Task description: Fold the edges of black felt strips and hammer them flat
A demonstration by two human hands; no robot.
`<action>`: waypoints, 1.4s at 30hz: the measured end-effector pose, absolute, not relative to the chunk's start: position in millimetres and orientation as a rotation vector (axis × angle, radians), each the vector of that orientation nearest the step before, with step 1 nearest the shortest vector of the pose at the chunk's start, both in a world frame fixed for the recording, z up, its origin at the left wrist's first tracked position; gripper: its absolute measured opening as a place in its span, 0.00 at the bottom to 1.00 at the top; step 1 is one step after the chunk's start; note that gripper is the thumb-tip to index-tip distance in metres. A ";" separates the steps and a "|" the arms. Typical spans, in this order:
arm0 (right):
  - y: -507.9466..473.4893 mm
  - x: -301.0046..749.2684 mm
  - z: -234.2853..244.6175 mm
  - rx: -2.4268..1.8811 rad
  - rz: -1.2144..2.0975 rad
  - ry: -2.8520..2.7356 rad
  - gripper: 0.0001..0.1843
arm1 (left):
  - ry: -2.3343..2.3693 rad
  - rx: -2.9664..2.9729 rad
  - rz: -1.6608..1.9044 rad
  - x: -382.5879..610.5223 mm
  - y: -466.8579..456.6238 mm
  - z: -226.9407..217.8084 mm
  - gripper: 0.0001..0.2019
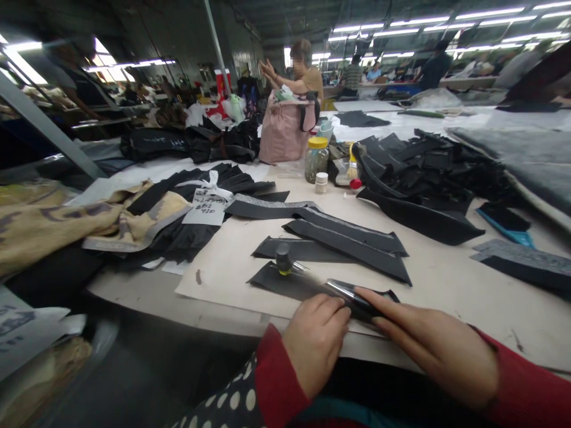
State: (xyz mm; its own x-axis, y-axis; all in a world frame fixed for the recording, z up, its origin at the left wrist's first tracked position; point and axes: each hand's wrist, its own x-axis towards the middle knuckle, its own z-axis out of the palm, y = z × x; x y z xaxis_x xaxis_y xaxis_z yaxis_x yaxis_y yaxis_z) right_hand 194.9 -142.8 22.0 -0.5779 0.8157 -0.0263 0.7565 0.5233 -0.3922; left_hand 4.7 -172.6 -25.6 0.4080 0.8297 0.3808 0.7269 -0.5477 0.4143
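Note:
My right hand (428, 345) is closed around the dark handle of a small hammer (284, 260). Its black head has a yellow-green end, and the metal shaft is partly smeared by motion. The head is at a black strip (274, 279), but whether it touches cannot be made out. At the strip's near edge, my left hand (316, 336) is closed with its fingers bent together over the material; the fingertips are partly hidden. Just beyond lie several more black strips (352, 246) with grey fuzzy edges, some overlapping.
A jar with a yellow lid (316, 159), a small white bottle (321, 183) and a brush (353, 166) stand beyond the strips. Black pieces are heaped at right (428, 172). A tagged black bundle (173, 238) and tan material (57, 220) lie left. A pink bag (283, 134) and people are farther back.

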 end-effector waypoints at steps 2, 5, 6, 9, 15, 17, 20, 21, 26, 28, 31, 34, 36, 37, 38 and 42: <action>-143.4 194.2 29.1 -1.253 0.539 -2.577 0.23 | 1.396 2.470 0.832 4.9 -173.2 -26.5 0.14; -146.2 194.9 33.0 -1.228 0.466 -2.494 0.24 | 1.400 2.473 0.815 4.1 -172.9 -27.0 0.15; -146.8 195.3 30.3 -1.272 0.443 -2.482 0.23 | 1.391 2.482 0.796 3.5 -172.3 -26.1 0.15; -145.3 198.5 15.6 -1.393 0.458 -2.510 0.23 | 1.339 2.523 0.692 0.2 -169.3 -17.4 0.14; -148.6 223.9 11.3 -1.388 0.630 -2.348 0.23 | 1.079 2.691 0.438 -11.5 -164.7 34.1 0.14; -153.1 239.4 14.0 -1.464 0.636 -2.239 0.24 | 1.038 2.762 0.420 -16.2 -156.0 57.4 0.14; -153.9 268.2 11.8 -1.598 0.572 -2.073 0.24 | 1.043 2.872 0.251 -19.8 -120.6 83.4 0.13; -151.5 278.5 9.7 -1.639 0.537 -2.028 0.25 | 1.067 2.893 0.179 -18.9 -102.7 87.3 0.13; -125.6 319.2 8.3 -1.811 0.437 -1.998 0.29 | 1.213 2.851 -0.026 11.0 -9.0 63.1 0.15; -115.2 324.7 17.3 -1.815 0.430 -2.028 0.30 | 1.204 2.852 0.051 28.6 10.5 40.8 0.14; -105.9 321.0 31.5 -1.776 0.339 -2.012 0.30 | 1.184 2.829 0.123 46.4 14.9 10.6 0.15; -102.0 312.5 27.9 -1.773 0.222 -1.966 0.29 | 1.214 2.820 0.215 49.6 6.3 -4.4 0.16; -99.7 309.0 15.9 -1.764 0.192 -2.030 0.27 | 1.235 2.809 0.255 47.2 1.9 -6.3 0.16; -98.2 308.2 10.1 -1.762 0.197 -2.078 0.26 | 1.242 2.802 0.260 45.7 0.6 -6.1 0.16; -96.6 307.8 5.8 -1.763 0.214 -2.121 0.25 | 1.244 2.796 0.261 44.3 -0.1 -5.7 0.16; -92.1 303.3 9.7 -1.697 0.300 -2.128 0.24 | 1.222 2.782 0.287 39.7 -3.2 -5.7 0.16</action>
State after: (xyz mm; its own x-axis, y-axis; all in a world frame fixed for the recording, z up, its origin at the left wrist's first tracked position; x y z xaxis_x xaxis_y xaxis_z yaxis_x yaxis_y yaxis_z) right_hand 303.3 -92.1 9.7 -0.1825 0.9676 0.1746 0.8818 0.2396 -0.4063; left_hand 39.7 -3.2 -5.7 0.6626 0.7366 0.1353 0.7198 -0.6763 0.1564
